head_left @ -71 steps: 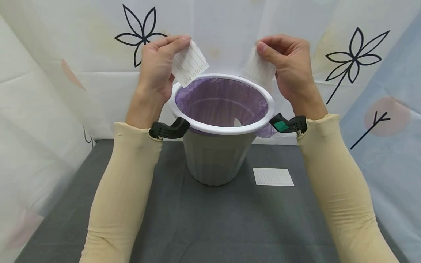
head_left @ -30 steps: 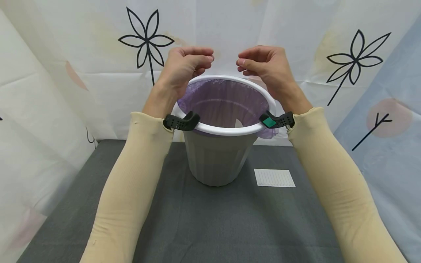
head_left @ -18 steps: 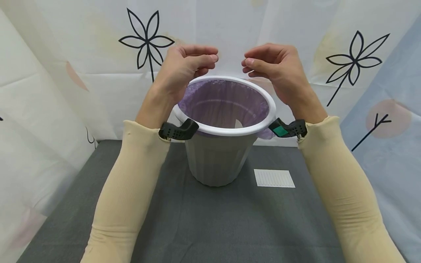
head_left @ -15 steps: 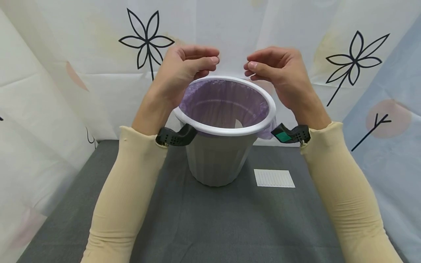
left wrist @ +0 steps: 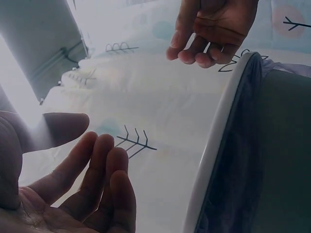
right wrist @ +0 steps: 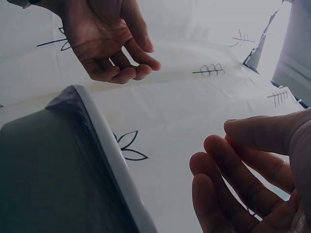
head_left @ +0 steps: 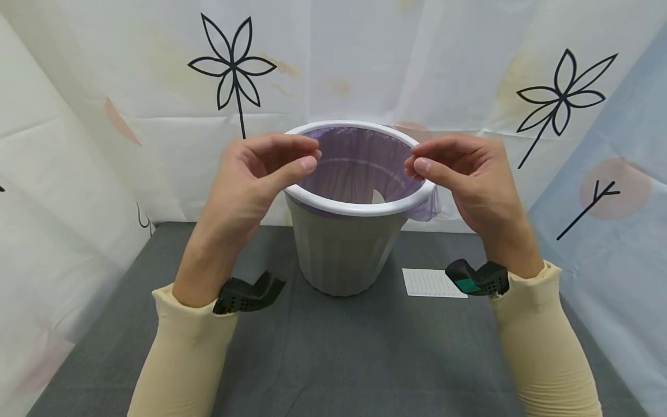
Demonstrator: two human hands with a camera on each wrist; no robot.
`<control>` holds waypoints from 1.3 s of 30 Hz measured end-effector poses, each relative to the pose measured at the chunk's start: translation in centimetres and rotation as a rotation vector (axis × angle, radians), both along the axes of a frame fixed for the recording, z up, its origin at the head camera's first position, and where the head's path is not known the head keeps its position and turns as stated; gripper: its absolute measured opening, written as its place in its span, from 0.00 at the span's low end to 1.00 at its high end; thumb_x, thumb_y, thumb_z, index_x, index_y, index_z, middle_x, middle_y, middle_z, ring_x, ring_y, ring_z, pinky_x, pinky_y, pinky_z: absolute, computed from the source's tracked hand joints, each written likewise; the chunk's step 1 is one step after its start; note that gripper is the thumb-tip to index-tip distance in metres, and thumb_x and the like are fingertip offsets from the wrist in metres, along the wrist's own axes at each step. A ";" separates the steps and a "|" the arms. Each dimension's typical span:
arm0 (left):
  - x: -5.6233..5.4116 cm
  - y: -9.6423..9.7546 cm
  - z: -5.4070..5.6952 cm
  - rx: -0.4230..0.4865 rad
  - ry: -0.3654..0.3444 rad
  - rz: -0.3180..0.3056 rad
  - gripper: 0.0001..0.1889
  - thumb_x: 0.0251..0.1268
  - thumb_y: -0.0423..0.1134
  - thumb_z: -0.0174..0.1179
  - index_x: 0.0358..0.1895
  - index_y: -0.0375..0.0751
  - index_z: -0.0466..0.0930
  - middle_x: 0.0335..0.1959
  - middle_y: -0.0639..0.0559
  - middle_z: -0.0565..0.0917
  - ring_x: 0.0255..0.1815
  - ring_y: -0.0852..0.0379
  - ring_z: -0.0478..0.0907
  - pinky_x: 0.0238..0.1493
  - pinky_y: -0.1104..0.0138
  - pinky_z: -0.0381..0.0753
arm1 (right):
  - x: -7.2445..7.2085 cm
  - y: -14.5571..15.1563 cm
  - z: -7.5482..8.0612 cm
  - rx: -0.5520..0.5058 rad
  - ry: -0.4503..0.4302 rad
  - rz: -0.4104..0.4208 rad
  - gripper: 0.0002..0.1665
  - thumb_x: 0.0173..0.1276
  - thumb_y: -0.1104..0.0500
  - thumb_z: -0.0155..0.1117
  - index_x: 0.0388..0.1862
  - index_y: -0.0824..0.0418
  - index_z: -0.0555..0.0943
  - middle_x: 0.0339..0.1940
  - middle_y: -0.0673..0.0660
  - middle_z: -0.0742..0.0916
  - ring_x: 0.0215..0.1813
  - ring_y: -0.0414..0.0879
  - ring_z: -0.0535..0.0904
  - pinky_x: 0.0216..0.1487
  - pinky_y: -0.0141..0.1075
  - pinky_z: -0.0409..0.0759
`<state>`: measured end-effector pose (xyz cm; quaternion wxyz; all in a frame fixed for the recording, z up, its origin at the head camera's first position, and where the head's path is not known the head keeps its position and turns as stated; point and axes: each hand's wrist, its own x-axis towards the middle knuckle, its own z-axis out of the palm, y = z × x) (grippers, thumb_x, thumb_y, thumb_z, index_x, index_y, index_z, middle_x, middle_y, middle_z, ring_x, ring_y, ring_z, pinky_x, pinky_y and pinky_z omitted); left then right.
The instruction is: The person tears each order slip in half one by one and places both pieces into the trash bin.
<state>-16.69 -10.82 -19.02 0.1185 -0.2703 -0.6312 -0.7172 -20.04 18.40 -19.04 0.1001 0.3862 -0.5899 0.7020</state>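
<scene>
A grey trash can (head_left: pixel 341 249) with a white rim stands on the dark cloth, lined with a purple bag (head_left: pixel 354 162). Inside it a bit of white paper (head_left: pixel 377 197) shows near the front. My left hand (head_left: pixel 250 179) hovers at the rim's left side, fingers loosely bent, thumb apart from them, nothing held. On the other side my right hand (head_left: pixel 469 179) is in much the same pose, its fingertips overlapping the rim in the head view. Both wrist views show bare palms. On the cloth right of the can lies a white lined card (head_left: pixel 429 282), its right end close to the right wrist strap.
Dark grey cloth (head_left: pixel 333 353) covers the table. A white printed curtain (head_left: pixel 354 63) hangs close behind the can and along both sides. A purple fold of the bag (head_left: pixel 427 208) sticks out below the rim at the right.
At first each hand pinched a piece of lined paper above the can; both pieces have left the fingers. Since then both hands have come down and towards me, spreading slightly apart. The card has stayed put.
</scene>
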 end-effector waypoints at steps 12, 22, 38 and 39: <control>2.9 -1.5 -4.9 -0.061 -0.037 0.089 0.12 0.64 0.23 0.65 0.51 0.24 0.83 0.46 0.38 0.86 0.47 0.48 0.82 0.48 0.65 0.81 | 3.8 0.8 -5.3 0.023 0.024 -0.069 0.07 0.66 0.77 0.65 0.43 0.80 0.83 0.37 0.62 0.89 0.40 0.51 0.87 0.48 0.38 0.85; 3.6 -2.1 -9.4 -0.078 -0.133 0.068 0.13 0.66 0.25 0.65 0.52 0.25 0.82 0.47 0.43 0.86 0.50 0.49 0.83 0.51 0.65 0.82 | 4.8 2.2 -10.9 0.023 -0.062 -0.084 0.08 0.68 0.79 0.61 0.44 0.79 0.82 0.40 0.57 0.90 0.42 0.46 0.89 0.49 0.37 0.84; 3.1 -0.4 -12.5 -0.157 -0.226 -0.053 0.14 0.67 0.28 0.65 0.52 0.24 0.82 0.50 0.32 0.84 0.48 0.49 0.84 0.50 0.65 0.82 | 4.8 3.4 -13.9 0.127 -0.155 -0.144 0.09 0.68 0.80 0.60 0.44 0.76 0.83 0.39 0.56 0.90 0.42 0.46 0.88 0.48 0.35 0.84; 3.1 -0.2 -12.6 -0.162 -0.229 -0.063 0.14 0.67 0.28 0.65 0.52 0.25 0.82 0.50 0.31 0.83 0.48 0.49 0.84 0.50 0.64 0.82 | 4.7 3.4 -14.0 0.133 -0.155 -0.151 0.09 0.68 0.80 0.60 0.44 0.77 0.83 0.39 0.55 0.90 0.42 0.46 0.88 0.49 0.35 0.84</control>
